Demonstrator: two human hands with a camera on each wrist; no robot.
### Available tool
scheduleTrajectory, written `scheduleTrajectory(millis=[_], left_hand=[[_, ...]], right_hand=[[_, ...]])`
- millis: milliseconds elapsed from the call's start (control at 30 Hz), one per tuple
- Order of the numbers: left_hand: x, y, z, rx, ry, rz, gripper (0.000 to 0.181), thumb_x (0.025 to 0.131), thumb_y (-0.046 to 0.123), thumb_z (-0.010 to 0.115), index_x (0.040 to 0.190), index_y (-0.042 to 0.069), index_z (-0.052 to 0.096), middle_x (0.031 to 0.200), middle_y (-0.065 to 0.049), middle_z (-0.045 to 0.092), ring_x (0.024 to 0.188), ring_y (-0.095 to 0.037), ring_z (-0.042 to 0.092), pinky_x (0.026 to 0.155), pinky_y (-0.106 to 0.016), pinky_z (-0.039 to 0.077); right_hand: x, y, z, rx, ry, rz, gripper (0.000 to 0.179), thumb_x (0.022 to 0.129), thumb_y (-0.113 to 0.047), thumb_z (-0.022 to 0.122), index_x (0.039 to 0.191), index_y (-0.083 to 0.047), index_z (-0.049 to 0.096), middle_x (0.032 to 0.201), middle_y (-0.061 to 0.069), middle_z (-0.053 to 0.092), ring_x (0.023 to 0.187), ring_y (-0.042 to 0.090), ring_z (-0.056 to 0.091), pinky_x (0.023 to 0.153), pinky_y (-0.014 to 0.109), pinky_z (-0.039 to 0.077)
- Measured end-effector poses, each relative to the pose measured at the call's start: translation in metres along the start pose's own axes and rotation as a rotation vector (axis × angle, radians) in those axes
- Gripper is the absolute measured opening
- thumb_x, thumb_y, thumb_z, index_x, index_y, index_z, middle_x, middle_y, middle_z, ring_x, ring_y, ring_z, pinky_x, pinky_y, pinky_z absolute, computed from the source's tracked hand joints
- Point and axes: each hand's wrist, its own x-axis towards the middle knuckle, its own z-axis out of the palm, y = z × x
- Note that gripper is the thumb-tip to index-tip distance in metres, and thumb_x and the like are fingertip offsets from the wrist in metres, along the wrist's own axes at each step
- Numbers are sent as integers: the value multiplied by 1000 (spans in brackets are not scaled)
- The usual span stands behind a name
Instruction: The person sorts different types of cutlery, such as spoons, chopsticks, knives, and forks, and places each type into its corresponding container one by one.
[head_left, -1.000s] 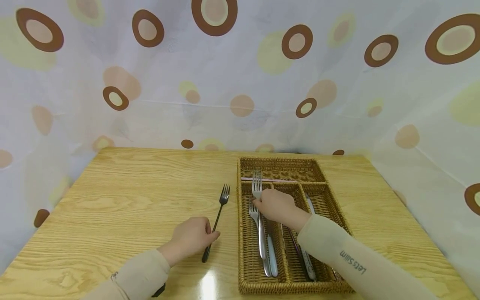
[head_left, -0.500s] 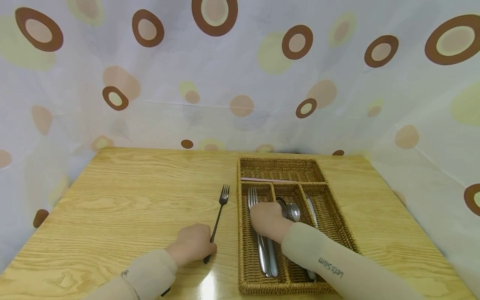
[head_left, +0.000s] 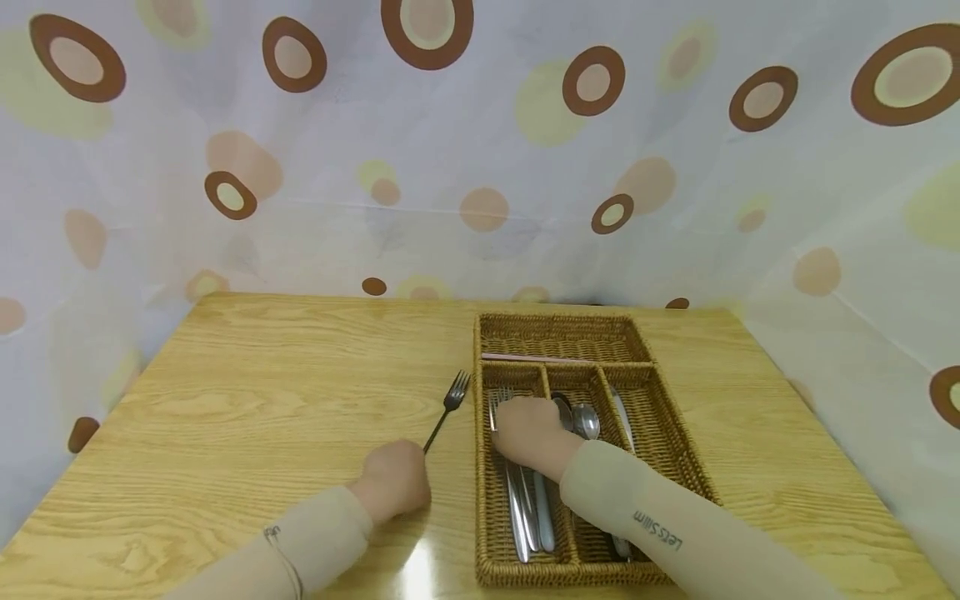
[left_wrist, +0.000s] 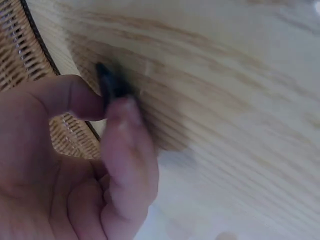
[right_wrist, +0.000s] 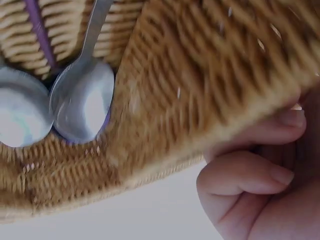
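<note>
My left hand [head_left: 393, 479] pinches a black fork [head_left: 453, 396] by its handle over the table, left of a wicker cutlery tray [head_left: 477, 500]. In the left wrist view, the dark handle end [left_wrist: 110, 82] shows between thumb and finger. My right hand [head_left: 528, 429] reaches into the tray's left compartment with curled fingers around a silver fork [head_left: 516, 521], tines away from me. Most of the grip is hidden behind the hand and, in the right wrist view, the wicker divider [right_wrist: 210, 100]. Another fork and a light-blue-handled piece [head_left: 544, 517] lie beside it.
Spoons [head_left: 586, 422] lie in the middle compartment, and a knife [head_left: 622, 417] in the right one. A pink stick [head_left: 532, 358] lies across the back section. Patterned cloth [head_left: 480, 167] hangs behind the wooden table [head_left: 300, 375].
The right hand has lowered the silver fork into the left compartment, and its handle has shifted slightly left and nearer. The left hand has moved right, and the black fork has turned with it.
</note>
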Motion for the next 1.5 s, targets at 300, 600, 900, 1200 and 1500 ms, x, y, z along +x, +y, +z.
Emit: scheduleTrajectory(millis=[300, 600, 900, 1200, 1500], left_hand=[[9, -20, -5, -442, -87, 29, 29, 75, 1, 59, 55, 12, 41, 47, 5, 36, 42, -8, 33, 41, -19, 28], [4, -34, -8, -831, -190, 63, 27, 86, 1, 51, 64, 10, 38, 51, 0, 46, 46, -10, 45, 47, -19, 37], [-6, -22, -19, -1079, -248, 114, 22, 92, 6, 49, 74, 9, 36, 61, -1, 46, 53, -10, 43, 51, -19, 37], [-15, -11, -28, -1099, -199, 147, 12, 90, 6, 51, 81, 4, 44, 61, 0, 49, 53, -9, 48, 52, -21, 42], [-19, 0, -31, -1095, -213, 189, 12, 91, 8, 52, 81, 5, 46, 59, 3, 48, 51, -7, 49, 52, -20, 43]], right_hand=[[-1, 22, -15, 125, -18, 64, 52, 91, -38, 56, 48, -17, 35, 42, -5, 23, 40, 8, 20, 41, 24, 17], [-2, 31, -22, 145, -26, 81, 51, 91, -42, 55, 51, -17, 35, 43, -5, 23, 40, 8, 21, 40, 24, 18], [-3, 31, -26, 185, -13, 75, 50, 94, -40, 51, 52, -17, 38, 43, -5, 26, 39, 8, 22, 39, 23, 19], [-3, 26, -30, 214, 17, 47, 55, 97, -40, 45, 48, -16, 34, 40, -5, 22, 37, 8, 17, 38, 23, 14], [-4, 19, -35, 311, 44, 49, 55, 96, -45, 45, 49, -17, 35, 41, -5, 27, 36, 8, 21, 37, 21, 17]])
